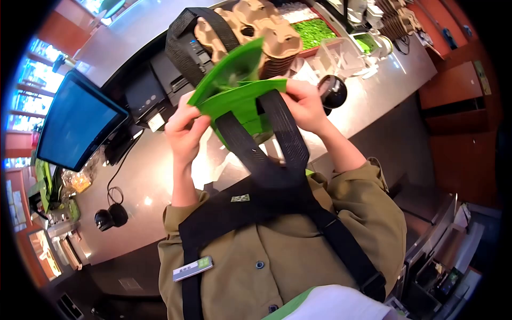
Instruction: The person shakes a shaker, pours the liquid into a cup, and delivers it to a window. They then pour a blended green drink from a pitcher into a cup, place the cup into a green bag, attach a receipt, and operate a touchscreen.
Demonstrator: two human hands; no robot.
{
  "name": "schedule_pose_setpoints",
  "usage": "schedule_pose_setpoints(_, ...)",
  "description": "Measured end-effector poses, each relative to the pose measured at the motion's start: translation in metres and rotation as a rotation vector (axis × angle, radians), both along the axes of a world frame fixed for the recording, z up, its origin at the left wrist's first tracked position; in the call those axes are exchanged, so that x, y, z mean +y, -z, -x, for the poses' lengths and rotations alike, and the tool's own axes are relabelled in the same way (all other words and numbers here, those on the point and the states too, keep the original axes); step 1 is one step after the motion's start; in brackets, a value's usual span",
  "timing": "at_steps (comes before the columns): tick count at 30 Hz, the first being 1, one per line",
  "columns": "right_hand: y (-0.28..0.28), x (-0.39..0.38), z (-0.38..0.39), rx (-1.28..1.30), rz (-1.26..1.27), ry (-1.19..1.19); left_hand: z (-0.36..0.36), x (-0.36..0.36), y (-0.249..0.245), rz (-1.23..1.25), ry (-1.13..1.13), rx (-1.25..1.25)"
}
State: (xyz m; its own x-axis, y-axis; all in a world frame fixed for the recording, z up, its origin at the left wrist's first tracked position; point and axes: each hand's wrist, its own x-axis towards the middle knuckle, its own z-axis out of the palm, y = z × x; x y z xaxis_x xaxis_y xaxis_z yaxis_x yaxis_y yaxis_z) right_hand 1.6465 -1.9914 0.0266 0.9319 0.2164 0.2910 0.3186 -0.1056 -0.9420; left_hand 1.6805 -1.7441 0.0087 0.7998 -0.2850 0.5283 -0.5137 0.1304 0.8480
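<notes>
A green bag (234, 106) with black strap handles (290, 128) is held up in front of my chest, its top spread apart. My left hand (186, 130) pinches the bag's rim at its left corner. At the right corner, my right hand (304, 104) grips the same rim between thumb and fingers. One black handle hangs towards me; another black strap (213, 21) stands beyond the bag, near the cup trays. The bag's inside is mostly hidden from this angle.
Stacked brown cup carriers (277, 40) stand behind the bag. A monitor (77, 120) and a black printer (141, 93) are at the left of the metal counter (144, 192). A black round object (333, 92) is beside my right hand, and a cabled black device (111, 217) lies lower left.
</notes>
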Motion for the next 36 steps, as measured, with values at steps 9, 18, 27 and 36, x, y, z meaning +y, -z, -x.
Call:
schedule_pose_setpoints(9,-0.007,0.01,-0.034,-0.014,-0.319,0.029,-0.019,-0.027,0.0,0.22,-0.036,0.077)
schedule_pose_setpoints(18,0.004,0.001,-0.049,0.12,-0.375,-0.081,-0.031,-0.019,-0.032,-0.174,0.006,0.089)
schedule_pose_setpoints(27,-0.002,0.003,-0.056,0.247,-0.466,-0.202,-0.047,-0.009,-0.019,0.054,0.316,0.305)
schedule_pose_setpoints(36,-0.044,0.004,-0.065,-0.745,0.637,0.087,-0.037,0.0,-0.048,-0.457,-0.074,-0.279)
